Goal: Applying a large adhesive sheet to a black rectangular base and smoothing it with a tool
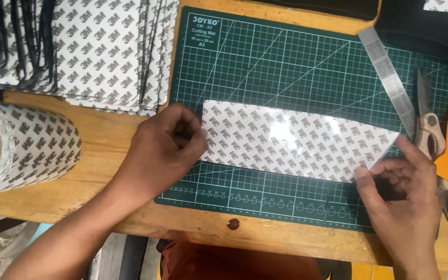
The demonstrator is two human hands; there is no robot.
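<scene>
**Sheet lies left to right between both hands**

On the green mat (307,67), a long sheet (291,137) with a printed backing lies with its long axis running left to right. The left hand (167,150) presses its left end with curled fingers. The right hand (400,192) pinches the near right corner, which is lifted a little. Both hands touch it, one at each end. A ruler (390,78) and scissors (427,124) lie to the right, a tape roll (27,145) at far left.
</scene>
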